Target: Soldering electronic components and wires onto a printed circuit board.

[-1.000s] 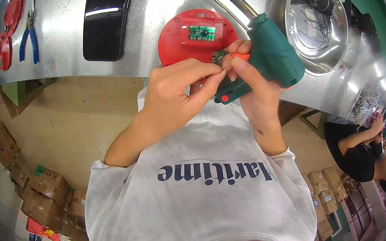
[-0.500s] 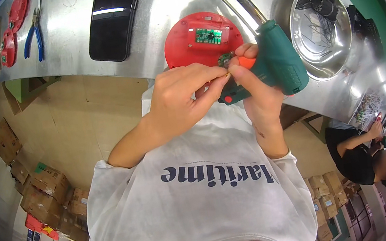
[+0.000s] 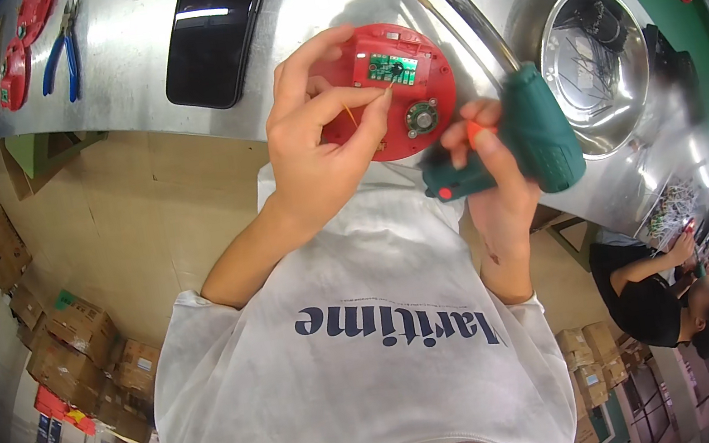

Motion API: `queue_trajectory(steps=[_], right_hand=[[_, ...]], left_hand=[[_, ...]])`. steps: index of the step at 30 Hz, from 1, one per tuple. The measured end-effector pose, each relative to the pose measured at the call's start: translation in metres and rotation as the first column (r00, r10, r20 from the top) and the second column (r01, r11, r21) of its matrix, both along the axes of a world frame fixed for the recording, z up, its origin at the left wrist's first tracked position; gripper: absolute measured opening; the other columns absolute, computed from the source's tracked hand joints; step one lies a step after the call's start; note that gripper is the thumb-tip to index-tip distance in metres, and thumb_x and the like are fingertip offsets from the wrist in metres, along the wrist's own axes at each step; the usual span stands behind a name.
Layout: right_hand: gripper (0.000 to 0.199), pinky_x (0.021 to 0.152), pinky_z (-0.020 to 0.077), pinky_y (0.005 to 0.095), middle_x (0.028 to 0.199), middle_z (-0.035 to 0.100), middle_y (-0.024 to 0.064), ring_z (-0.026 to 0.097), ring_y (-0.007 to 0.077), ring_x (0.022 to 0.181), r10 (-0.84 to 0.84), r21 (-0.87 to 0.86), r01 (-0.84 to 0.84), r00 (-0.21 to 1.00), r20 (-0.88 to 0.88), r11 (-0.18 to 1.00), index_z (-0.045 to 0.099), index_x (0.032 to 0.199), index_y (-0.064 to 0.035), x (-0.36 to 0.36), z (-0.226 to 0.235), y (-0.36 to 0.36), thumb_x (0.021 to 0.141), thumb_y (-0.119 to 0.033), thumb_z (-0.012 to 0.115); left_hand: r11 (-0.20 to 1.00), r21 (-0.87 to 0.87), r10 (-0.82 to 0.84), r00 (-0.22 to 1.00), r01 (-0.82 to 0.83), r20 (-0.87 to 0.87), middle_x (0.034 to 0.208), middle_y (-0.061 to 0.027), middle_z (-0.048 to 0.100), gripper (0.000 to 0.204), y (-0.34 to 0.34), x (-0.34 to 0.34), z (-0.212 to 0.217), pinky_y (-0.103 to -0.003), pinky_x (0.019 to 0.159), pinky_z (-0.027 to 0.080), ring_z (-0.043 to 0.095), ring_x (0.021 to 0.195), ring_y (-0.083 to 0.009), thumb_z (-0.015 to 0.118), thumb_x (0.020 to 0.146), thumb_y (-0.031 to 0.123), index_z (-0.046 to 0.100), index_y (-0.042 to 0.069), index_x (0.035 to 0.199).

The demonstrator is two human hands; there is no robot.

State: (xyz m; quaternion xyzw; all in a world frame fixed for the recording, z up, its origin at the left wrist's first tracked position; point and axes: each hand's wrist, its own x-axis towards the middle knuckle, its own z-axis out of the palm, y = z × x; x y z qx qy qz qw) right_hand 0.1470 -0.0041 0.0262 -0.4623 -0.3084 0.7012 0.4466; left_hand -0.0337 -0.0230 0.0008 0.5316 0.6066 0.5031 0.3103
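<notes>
A round red disc [image 3: 424,73] lies on the steel table [image 3: 125,100] near its front edge. It carries a small green circuit board [image 3: 393,68] and a round metal part [image 3: 422,118]. My left hand [image 3: 316,145] rests over the disc's left side. Its thumb and forefinger are pinched on a small part [image 3: 388,94] at the board's lower edge, and a thin orange strand runs under the fingers. My right hand [image 3: 497,191] grips a green electric screwdriver [image 3: 534,135] just right of and below the disc, with its tip end hidden behind the fingers.
A black phone [image 3: 216,31] lies left of the disc. A long metal tool [image 3: 450,1] and a steel bowl [image 3: 597,66] holding wires sit to the right. Blue pliers [image 3: 59,55] and red parts [image 3: 24,32] are far left. Cardboard boxes [image 3: 80,345] stand on the floor. Another person [image 3: 660,304] works at lower right.
My left hand left the screwdriver's tip and moved up onto the red disc. My right hand drew the screwdriver down and to the right, uncovering the disc.
</notes>
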Motion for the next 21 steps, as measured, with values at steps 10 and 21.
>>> queue_trajectory(steps=[10,21], right_hand=[[0.022,0.058,0.0397,0.0270,0.088,0.055,0.0159,0.051,0.0167,0.066,0.253,-0.073,-0.243,0.918,0.305,0.967,0.054,0.088,0.0022,0.045,0.017,-0.022,0.079,-0.017,0.060],[0.033,0.054,0.0402,0.0262,0.074,0.056,0.0121,0.051,0.0151,0.061,0.255,0.009,-0.299,0.829,0.498,0.954,0.054,0.106,0.0052,0.062,0.010,-0.030,0.080,-0.015,0.059]], left_hand=[[0.998,-0.042,0.053,0.998,-0.054,-0.024,0.122,-0.0115,0.058,0.008,0.006,0.007,0.001,-0.030,0.087,0.043,0.053,0.105,-0.0215,0.071,0.070,-0.002,0.068,0.000,0.077],[0.995,-0.076,0.061,0.997,-0.064,-0.041,0.121,-0.0106,0.058,0.005,0.006,0.008,0.003,-0.031,0.090,0.043,0.053,0.105,-0.0215,0.069,0.071,-0.002,0.066,0.000,0.074]])
